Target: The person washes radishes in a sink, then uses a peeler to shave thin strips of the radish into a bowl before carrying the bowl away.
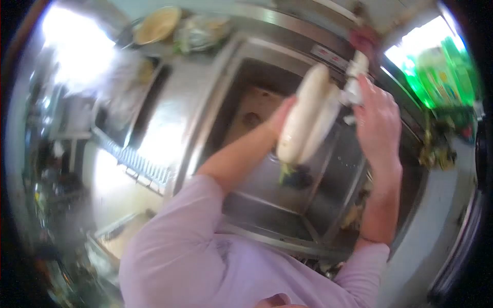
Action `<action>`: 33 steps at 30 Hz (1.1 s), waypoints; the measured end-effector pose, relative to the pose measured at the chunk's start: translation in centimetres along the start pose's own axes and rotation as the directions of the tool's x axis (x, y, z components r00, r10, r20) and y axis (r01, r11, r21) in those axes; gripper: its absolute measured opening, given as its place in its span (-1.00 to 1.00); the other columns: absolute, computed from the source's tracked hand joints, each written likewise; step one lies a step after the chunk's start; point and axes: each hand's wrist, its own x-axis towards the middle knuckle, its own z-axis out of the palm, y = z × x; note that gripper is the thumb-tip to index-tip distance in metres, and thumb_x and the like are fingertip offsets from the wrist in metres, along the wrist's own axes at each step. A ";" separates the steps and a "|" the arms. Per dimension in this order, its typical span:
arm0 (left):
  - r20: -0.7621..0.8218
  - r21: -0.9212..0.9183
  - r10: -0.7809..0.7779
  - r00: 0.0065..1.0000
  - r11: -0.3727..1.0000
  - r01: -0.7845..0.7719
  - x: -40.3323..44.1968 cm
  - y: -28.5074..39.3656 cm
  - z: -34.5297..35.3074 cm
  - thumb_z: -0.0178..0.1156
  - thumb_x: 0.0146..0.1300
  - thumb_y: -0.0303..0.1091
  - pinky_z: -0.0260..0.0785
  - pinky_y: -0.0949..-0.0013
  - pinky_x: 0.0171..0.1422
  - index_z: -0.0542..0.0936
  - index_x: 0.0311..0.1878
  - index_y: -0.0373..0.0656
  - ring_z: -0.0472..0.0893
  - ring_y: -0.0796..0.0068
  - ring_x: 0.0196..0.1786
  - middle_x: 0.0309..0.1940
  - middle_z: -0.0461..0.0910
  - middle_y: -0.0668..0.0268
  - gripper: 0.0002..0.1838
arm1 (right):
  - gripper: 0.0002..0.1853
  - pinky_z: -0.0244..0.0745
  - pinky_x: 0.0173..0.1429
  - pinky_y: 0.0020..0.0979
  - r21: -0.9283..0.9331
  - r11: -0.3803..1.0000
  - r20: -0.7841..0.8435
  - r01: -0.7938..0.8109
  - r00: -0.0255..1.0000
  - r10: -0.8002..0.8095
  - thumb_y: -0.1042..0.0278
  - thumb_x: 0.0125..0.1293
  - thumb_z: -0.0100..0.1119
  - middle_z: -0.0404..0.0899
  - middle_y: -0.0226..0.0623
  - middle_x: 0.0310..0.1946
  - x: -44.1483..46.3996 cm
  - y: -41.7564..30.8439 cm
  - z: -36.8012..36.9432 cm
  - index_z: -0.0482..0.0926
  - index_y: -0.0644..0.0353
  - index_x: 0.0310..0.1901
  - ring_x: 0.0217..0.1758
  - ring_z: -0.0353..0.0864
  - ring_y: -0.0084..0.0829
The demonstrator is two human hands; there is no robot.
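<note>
Although the view is blurred, the pair of long, thick white roots, radish-like in shape (303,118), is found above the rectangular stainless-steel sink (249,190), between the person's two hands. The long axis runs obliquely: the end with a small green tip (285,172) points back towards the person's body, and the blunt end points away and slightly to the right. The two roots lie side by side, apparently touching along their length.

The left hand (283,120) is the nearer of the two, meeting the roots at their left flank. It appears closed round them in a grip; its fingers are largely hidden behind the roots, so their exact placement cannot be confirmed.

The right hand (379,120) is on the opposite side, apart from the roots, with its fingers pointing away from the body. Just beside those fingers is a pale, irregular white fitting, tap-like in form (355,84), located beyond and to the right of the roots. Contact between hand and fitting cannot be established, nor can it be told how far the right hand is open
</note>
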 end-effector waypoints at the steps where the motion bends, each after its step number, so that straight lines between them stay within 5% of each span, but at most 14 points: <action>1: -0.053 0.001 0.057 0.997 0.998 -0.057 -0.1 -0.4 -1.4 -0.03 0.31 0.23 0.34 -0.02 0.34 0.39 0.33 -0.13 0.57 0.05 0.13 0.16 0.53 0.05 -0.28 | -0.46 0.36 0.06 -0.14 -0.032 0.999 0.070 -0.003 0.998 0.006 0.48 0.13 0.24 0.55 -0.25 -0.11 0.4 0.0 -0.1 0.41 0.14 0.19 -0.05 0.51 -0.14; 6: -0.165 -0.035 -0.025 0.986 0.999 0.020 -6.4 -1.5 -2.6 -0.08 0.32 0.30 0.36 -0.01 0.27 0.40 0.34 -0.08 0.56 0.05 0.12 0.15 0.53 0.06 -0.26 | -0.52 0.37 0.00 -0.12 -0.050 0.996 0.128 -0.072 0.989 0.078 0.25 0.15 0.29 0.55 -0.19 -0.19 1.0 -2.1 0.1 0.44 0.14 0.11 -0.09 0.53 -0.12; 10: -0.140 -0.085 -0.021 0.990 0.996 0.010 -9.7 -2.7 -4.2 0.05 0.23 0.29 0.35 -0.04 0.28 0.39 0.34 -0.10 0.54 0.03 0.14 0.19 0.49 0.07 -0.22 | -0.50 0.41 0.00 -0.05 0.045 0.965 -0.145 -0.259 0.954 0.263 0.26 0.22 0.25 0.58 -0.09 -0.04 -0.7 -1.5 4.7 0.40 0.20 0.17 -0.07 0.57 -0.01; 13: -0.189 -0.075 0.026 0.982 0.996 -0.041 -12.5 -2.0 -4.2 0.13 0.17 0.28 0.35 -0.04 0.28 0.37 0.34 -0.14 0.54 0.03 0.14 0.19 0.49 0.04 -0.17 | -0.38 0.41 0.17 -0.06 0.369 0.896 -0.468 -0.249 0.783 0.410 0.31 0.21 0.29 0.45 -0.02 0.18 -3.2 -6.4 6.9 0.31 0.22 0.29 0.14 0.52 -0.06; 14: -0.130 -0.081 0.023 0.991 0.996 -0.033 -13.5 -1.1 -4.0 0.14 0.17 0.27 0.35 -0.04 0.29 0.36 0.35 -0.16 0.54 0.02 0.15 0.19 0.49 0.03 -0.17 | -0.34 0.39 0.22 -0.12 0.505 0.813 -0.338 -0.292 0.799 0.497 0.26 0.27 0.25 0.38 -0.06 0.25 -5.7 -8.4 9.7 0.24 0.19 0.36 0.23 0.46 -0.12; 15: -0.071 -0.089 0.013 0.997 0.996 -0.020 -14.9 -0.2 -3.8 0.14 0.17 0.26 0.34 -0.04 0.30 0.36 0.35 -0.17 0.53 0.02 0.15 0.18 0.49 0.01 -0.17 | -0.30 0.36 0.28 -0.18 0.617 0.707 -0.189 -0.347 0.807 0.560 0.20 0.32 0.21 0.31 -0.10 0.32 -8.3 -10.7 12.6 0.18 0.17 0.43 0.32 0.39 -0.18; 17: -0.020 -0.073 0.016 1.000 0.997 -0.018 -16.8 0.9 -2.8 0.15 0.17 0.24 0.32 -0.02 0.32 0.34 0.35 -0.19 0.52 0.01 0.17 0.18 0.48 -0.01 -0.17 | -0.14 0.29 0.36 -0.22 0.899 0.135 0.314 -0.417 0.829 0.463 0.16 0.26 0.28 0.06 -0.11 0.46 -10.5 -16.9 13.9 0.03 0.20 0.48 0.45 0.20 -0.23; 19: -0.036 -0.015 0.055 0.998 0.998 -0.056 -18.8 2.6 -1.6 0.15 0.17 0.22 0.29 -0.01 0.36 0.31 0.37 -0.19 0.49 0.01 0.21 0.19 0.46 -0.02 -0.16 | 0.03 0.21 0.42 -0.24 0.686 -0.553 0.657 -0.473 0.729 0.192 0.14 0.17 0.34 0.02 -0.10 0.47 -8.7 -21.6 11.4 -0.13 0.21 0.51 0.49 0.13 -0.23; 22: -0.097 0.151 0.337 0.937 0.935 -0.321 -22.2 3.5 0.1 0.11 0.20 0.20 0.24 0.02 0.41 0.24 0.40 -0.19 0.45 0.02 0.26 0.24 0.41 0.01 -0.16 | 0.06 0.14 0.47 -0.21 0.823 -0.138 0.567 -0.551 0.785 0.248 0.47 0.03 0.22 0.09 -0.07 0.41 -5.6 -25.8 12.2 -0.23 0.18 0.52 0.44 0.18 -0.17; 25: -0.187 0.127 0.546 0.817 0.838 -0.531 -28.2 5.5 0.4 0.08 0.22 0.19 0.22 0.02 0.43 0.19 0.42 -0.20 0.42 0.04 0.29 0.29 0.36 0.02 -0.15 | 0.05 0.16 0.46 -0.26 0.810 -0.051 0.586 -0.585 0.804 0.101 0.49 0.01 0.16 0.11 -0.07 0.41 -1.1 -31.4 10.3 -0.23 0.17 0.52 0.43 0.20 -0.19; 29: -0.162 0.166 0.735 0.658 0.678 -0.716 -39.2 9.2 -2.5 -0.04 0.26 0.29 0.20 0.02 0.44 0.16 0.43 -0.22 0.38 0.04 0.33 0.29 0.35 0.02 -0.12 | 0.13 0.13 0.46 -0.27 0.807 0.089 0.590 -0.583 0.792 -0.156 0.31 -0.02 0.35 0.12 -0.01 0.41 5.4 -41.5 9.8 -0.20 0.34 0.49 0.47 0.15 -0.18; 31: -0.212 0.237 0.844 0.493 0.534 -0.812 -44.0 11.6 -4.9 -0.17 0.30 0.37 0.16 0.04 0.47 0.15 0.44 -0.22 0.36 0.06 0.36 0.33 0.32 0.03 -0.10 | 0.15 0.11 0.47 -0.27 0.809 0.326 0.577 -0.489 0.764 -0.289 0.21 -0.05 0.40 0.14 0.05 0.41 9.7 -46.4 10.5 -0.15 0.39 0.48 0.48 0.15 -0.16; 33: -0.348 0.293 0.858 0.379 0.483 -0.825 -48.3 14.6 -4.5 -0.30 0.35 0.40 0.13 0.05 0.48 0.12 0.45 -0.21 0.34 0.10 0.38 0.37 0.27 0.07 -0.10 | 0.19 0.11 0.48 -0.25 0.835 0.379 0.540 -0.399 0.726 -0.425 0.08 -0.08 0.46 0.15 0.11 0.40 14.3 -50.7 12.1 -0.09 0.41 0.47 0.47 0.17 -0.13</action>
